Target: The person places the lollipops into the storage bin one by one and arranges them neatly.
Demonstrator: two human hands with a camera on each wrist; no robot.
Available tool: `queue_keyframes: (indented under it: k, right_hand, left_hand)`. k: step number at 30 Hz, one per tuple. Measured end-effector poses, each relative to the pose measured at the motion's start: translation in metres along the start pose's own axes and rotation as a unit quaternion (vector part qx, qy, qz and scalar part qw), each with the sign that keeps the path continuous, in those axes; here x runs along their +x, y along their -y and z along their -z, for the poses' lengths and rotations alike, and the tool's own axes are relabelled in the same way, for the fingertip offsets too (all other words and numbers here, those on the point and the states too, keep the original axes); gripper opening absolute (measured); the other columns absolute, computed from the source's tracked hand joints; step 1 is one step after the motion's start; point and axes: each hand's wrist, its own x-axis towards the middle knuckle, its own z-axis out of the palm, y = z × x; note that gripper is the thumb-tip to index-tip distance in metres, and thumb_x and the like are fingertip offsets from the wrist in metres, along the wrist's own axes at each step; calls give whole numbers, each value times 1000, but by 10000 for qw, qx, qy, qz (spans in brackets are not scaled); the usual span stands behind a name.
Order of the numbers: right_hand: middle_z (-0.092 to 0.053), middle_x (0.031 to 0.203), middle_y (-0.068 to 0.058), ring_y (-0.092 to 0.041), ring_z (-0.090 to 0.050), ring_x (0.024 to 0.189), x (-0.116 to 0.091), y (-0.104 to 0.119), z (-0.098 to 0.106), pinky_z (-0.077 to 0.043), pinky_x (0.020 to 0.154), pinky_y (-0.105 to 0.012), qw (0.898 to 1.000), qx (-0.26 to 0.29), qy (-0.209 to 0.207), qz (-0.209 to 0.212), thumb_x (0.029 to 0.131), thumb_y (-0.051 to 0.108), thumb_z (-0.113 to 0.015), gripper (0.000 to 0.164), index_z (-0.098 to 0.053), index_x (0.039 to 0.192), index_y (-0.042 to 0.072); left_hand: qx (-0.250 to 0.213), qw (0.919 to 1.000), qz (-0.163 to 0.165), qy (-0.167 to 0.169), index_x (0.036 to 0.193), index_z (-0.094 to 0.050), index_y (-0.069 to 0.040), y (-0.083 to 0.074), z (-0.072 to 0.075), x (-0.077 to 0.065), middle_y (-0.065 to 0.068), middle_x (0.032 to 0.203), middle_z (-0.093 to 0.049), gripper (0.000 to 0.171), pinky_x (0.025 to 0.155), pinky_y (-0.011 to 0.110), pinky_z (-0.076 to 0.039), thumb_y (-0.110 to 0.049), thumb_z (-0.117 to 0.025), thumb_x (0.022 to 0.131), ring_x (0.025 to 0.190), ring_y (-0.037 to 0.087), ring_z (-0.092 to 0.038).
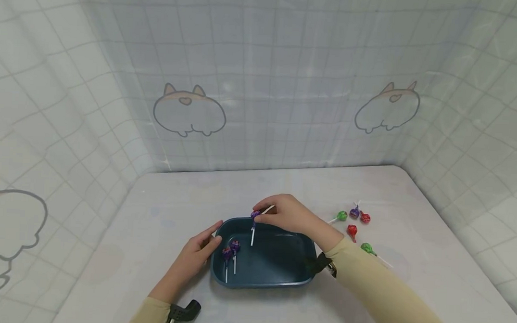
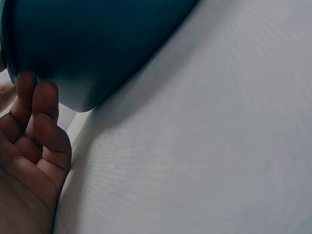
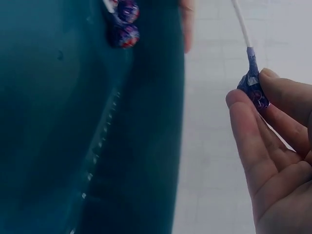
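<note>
My right hand (image 1: 284, 212) pinches a purple-wrapped lollipop (image 3: 253, 92) by its candy end, between thumb and fingertips. In the head view that lollipop hangs over the far side of a dark teal tray (image 1: 275, 283), its white stick pointing down. My left hand (image 1: 197, 249) grips the tray's left end, thumb at the rim and fingers along the outer wall. Two purple lollipops (image 1: 235, 246) lie side by side inside the tray near the left end, sticks toward me. The left wrist view shows curled fingers (image 2: 46, 102) against the tray's outside.
Right of the tray, several lollipops lie loose on the white table (image 1: 174, 196): a green one (image 1: 342, 215), a purple one (image 1: 354, 213), a red one (image 1: 365, 218), another red one (image 1: 352, 230) and a nearer green one (image 1: 367, 248). Grid-patterned curtains (image 1: 288, 85) surround the table.
</note>
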Motion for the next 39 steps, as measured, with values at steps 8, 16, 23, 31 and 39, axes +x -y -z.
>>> queue_keyframes:
  k: [8, 16, 23, 31, 39]
  right_hand:
    - [-69, 99, 13, -3, -66, 88, 14, 5, -17, -52, 75, -21, 9982, -455, 373, 115, 93, 30, -71, 24, -74, 113, 17]
    - [-69, 94, 14, 2, -63, 82, 24, 6, -29, -50, 75, -20, 9955, -694, 622, 143, 90, 31, -75, 26, -75, 110, 15]
    - [-68, 86, 14, 3, -62, 78, 29, 1, -45, -50, 72, -17, 9898, -866, 1133, 38, 87, 29, -79, 21, -75, 102, 14]
    - [-66, 81, 14, 1, -61, 74, 29, -3, -56, -49, 69, -19, 9833, -1165, 1392, -154, 85, 28, -80, 15, -75, 93, 15]
    - [-64, 78, 16, 1, -59, 70, 31, -8, -71, -48, 66, -18, 9783, -1435, 1485, -156, 84, 29, -81, 13, -75, 88, 19]
  left_hand:
    - [-8, 10000, 7, -74, 146, -50, -27, 2, -1, 0, 8, 80, -54, 51, 52, 30, -43, -43, -58, 99, 61, 19, -49]
    - [-14, 10000, -23, -87, 147, -50, -23, 3, -2, -1, 8, 79, -54, 52, 53, 30, -44, -42, -58, 100, 62, 20, -50]
    - [-64, 10000, -6, -44, 148, -49, -23, 5, -3, 1, 8, 80, -54, 52, 53, 30, -44, -41, -57, 100, 62, 20, -49]
    - [-36, 10000, -18, -27, 148, -49, -26, 8, -4, 3, 9, 80, -54, 52, 52, 30, -43, -45, -57, 99, 60, 20, -48]
    - [-16, 10000, -10, -32, 147, -49, -28, 7, -4, 2, 9, 80, -54, 51, 53, 30, -43, -44, -57, 99, 61, 20, -48]
